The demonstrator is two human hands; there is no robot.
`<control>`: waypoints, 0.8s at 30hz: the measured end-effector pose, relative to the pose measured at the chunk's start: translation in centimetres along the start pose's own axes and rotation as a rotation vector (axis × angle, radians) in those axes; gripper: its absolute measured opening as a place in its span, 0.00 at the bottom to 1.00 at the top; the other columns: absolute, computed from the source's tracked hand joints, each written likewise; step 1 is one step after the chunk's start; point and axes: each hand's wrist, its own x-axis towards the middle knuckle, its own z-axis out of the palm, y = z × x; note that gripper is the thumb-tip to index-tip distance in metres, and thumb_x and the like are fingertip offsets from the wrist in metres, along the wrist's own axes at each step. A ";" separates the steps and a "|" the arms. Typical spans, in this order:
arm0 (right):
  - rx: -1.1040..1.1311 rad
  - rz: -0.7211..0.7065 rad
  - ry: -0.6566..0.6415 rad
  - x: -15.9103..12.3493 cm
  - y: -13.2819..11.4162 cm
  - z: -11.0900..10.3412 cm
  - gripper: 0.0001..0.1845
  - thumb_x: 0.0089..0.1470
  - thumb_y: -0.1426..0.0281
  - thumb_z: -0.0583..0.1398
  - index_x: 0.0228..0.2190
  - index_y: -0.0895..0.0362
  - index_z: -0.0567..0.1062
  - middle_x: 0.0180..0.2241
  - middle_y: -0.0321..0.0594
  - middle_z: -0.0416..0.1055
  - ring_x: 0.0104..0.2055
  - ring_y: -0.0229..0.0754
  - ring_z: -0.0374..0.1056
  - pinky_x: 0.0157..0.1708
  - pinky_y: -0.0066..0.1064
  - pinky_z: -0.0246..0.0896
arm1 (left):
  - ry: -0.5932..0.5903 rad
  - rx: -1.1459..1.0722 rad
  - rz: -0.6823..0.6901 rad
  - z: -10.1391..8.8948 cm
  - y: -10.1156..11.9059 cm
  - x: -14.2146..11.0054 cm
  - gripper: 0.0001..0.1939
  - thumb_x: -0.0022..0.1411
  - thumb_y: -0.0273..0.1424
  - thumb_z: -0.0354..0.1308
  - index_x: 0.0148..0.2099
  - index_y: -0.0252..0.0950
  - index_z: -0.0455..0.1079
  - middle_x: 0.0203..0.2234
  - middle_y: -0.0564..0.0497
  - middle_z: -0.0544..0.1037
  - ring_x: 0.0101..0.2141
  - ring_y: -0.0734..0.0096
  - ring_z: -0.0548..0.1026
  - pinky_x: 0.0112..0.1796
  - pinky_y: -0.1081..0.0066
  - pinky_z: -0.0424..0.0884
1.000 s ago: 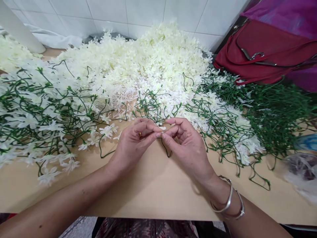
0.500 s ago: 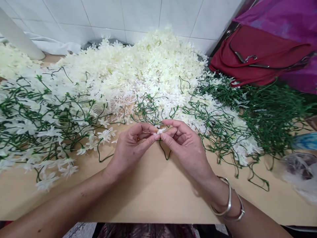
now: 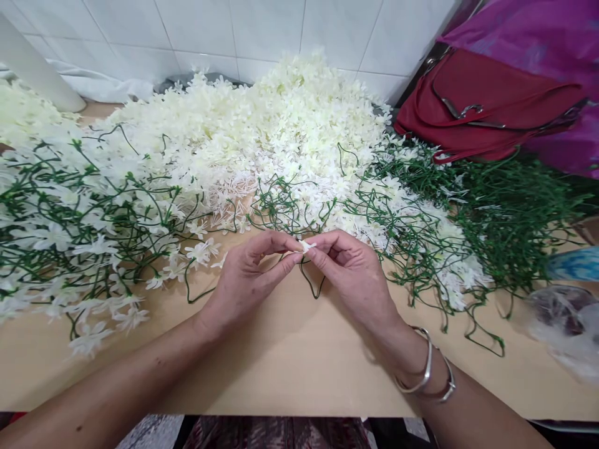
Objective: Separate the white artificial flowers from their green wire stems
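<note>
A small white artificial flower is held between the fingertips of both hands, just above the table. My right hand pinches its petals between thumb and index finger. From the other side, my left hand is closed at the flower's base, with thumb and forefinger together. A thin green plastic stem runs from behind the left fingers and dangles in a bend below them. The exact join between stem and flower is hidden by the fingertips.
Loose white flower heads are heaped against the tiled wall. White flowers on green stems lie at left, bare green stems at right. A red handbag and a clear plastic bag are on the right.
My right index finger, raised a moment ago, has come down onto the flower, closing the pinch. The left hand has hardly moved.
</note>
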 end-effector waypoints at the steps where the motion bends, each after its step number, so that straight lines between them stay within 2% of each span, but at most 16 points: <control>1: -0.004 -0.010 0.006 0.0 0.0 0.0 0.04 0.58 0.65 0.69 0.34 0.52 0.81 0.33 0.38 0.78 0.36 0.40 0.72 0.37 0.35 0.68 | -0.006 0.016 0.007 0.0 0.0 0.0 0.03 0.69 0.32 0.65 0.44 0.41 0.77 0.39 0.49 0.83 0.43 0.67 0.80 0.50 0.63 0.78; 4: -0.029 -0.079 0.037 0.1 -0.1 0.0 0.06 0.58 0.64 0.69 0.32 0.51 0.79 0.37 0.39 0.78 0.41 0.43 0.74 0.44 0.38 0.70 | -0.007 0.063 0.023 -0.2 0.3 0.0 0.04 0.69 0.33 0.64 0.45 0.40 0.77 0.40 0.48 0.82 0.43 0.65 0.79 0.49 0.62 0.77; 8: 0.025 -0.146 0.067 0.3 -0.4 -0.5 0.06 0.59 0.66 0.69 0.32 0.52 0.77 0.45 0.42 0.79 0.49 0.44 0.75 0.54 0.41 0.69 | 0.058 0.155 0.042 -0.6 0.8 0.2 0.05 0.71 0.30 0.60 0.46 0.39 0.75 0.41 0.47 0.80 0.42 0.66 0.78 0.47 0.65 0.76; 12: 0.013 -0.203 0.163 0.9 -0.5 -1.6 0.08 0.58 0.67 0.70 0.32 0.51 0.76 0.40 0.39 0.78 0.43 0.43 0.75 0.52 0.40 0.70 | 0.088 0.296 0.158 -0.7 0.8 0.5 0.05 0.71 0.25 0.58 0.45 0.39 0.74 0.39 0.48 0.79 0.40 0.69 0.77 0.43 0.68 0.75; 17: -0.079 -0.278 0.229 1.4 -0.3 -3.1 0.08 0.58 0.66 0.70 0.33 0.50 0.75 0.35 0.36 0.75 0.38 0.42 0.73 0.46 0.38 0.71 | -0.023 0.464 0.325 -0.3 0.2 0.3 0.09 0.70 0.21 0.56 0.46 0.38 0.74 0.40 0.48 0.80 0.42 0.69 0.78 0.44 0.69 0.74; 21: -0.154 -0.294 0.284 1.4 -0.6 -3.8 0.09 0.57 0.66 0.71 0.33 0.50 0.75 0.32 0.35 0.72 0.35 0.42 0.69 0.39 0.35 0.68 | -0.123 0.592 0.365 0.0 -0.4 -0.3 0.08 0.73 0.23 0.55 0.49 0.38 0.73 0.44 0.47 0.79 0.45 0.67 0.78 0.46 0.67 0.73; 24: -0.168 -0.314 0.279 1.3 -0.9 -3.9 0.08 0.57 0.68 0.71 0.32 0.50 0.75 0.31 0.34 0.72 0.35 0.41 0.68 0.38 0.35 0.66 | -0.114 0.758 0.333 0.3 -0.5 -0.6 0.05 0.73 0.29 0.58 0.49 0.37 0.72 0.44 0.45 0.79 0.45 0.61 0.78 0.45 0.63 0.71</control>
